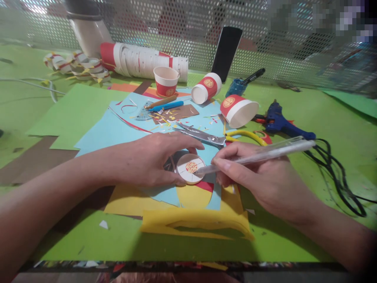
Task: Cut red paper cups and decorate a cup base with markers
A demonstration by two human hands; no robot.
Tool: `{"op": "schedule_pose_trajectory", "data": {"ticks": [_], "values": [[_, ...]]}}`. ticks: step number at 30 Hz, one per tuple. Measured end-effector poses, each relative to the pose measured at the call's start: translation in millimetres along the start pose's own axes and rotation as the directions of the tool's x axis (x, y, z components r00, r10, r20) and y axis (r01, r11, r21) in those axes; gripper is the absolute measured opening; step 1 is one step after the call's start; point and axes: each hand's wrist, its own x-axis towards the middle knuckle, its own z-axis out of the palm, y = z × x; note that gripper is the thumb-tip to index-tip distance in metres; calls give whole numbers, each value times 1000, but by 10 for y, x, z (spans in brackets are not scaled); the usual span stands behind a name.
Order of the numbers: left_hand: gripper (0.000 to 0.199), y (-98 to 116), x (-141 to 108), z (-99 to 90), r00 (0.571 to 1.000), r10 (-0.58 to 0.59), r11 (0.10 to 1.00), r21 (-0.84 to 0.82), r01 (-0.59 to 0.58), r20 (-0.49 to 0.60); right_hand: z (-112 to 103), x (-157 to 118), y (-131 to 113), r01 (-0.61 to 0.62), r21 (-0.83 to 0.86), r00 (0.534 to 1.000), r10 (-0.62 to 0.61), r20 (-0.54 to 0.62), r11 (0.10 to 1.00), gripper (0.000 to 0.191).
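My left hand [160,159] curls round the left side of a white paper disc [182,175] with a red and gold emblem, thumb at its near edge and fingers at its far edge. Thin dark lines cross the disc's face. In my right hand [244,167] a whitish pen [277,150] is pinched, its tip at the emblem. Under the disc lie yellow paper [193,196] and a small red piece. Just beyond both hands rest scissors [203,136] with yellow handles, blades pointing left.
Beyond are red-and-white paper cups [165,88], a long stack of cups [141,61], a propped phone [226,53], and a blue cutter-like tool [167,106] among paper scraps. A blue glue gun [282,124] trails black cable [335,177] at right. Green paper [73,108] lies left.
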Motion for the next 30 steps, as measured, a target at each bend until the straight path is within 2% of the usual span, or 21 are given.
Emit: {"op": "schedule_pose_trajectory", "data": {"ticks": [13, 30], "values": [[51, -19, -8, 19, 999, 28, 1000, 14, -28, -26, -1, 7, 24, 1, 34, 999, -2, 34, 999, 15], [51, -7, 4, 16, 1000, 13, 1000, 14, -13, -26, -5, 11, 31, 24, -13, 1000, -24, -1, 1000, 14]]}}
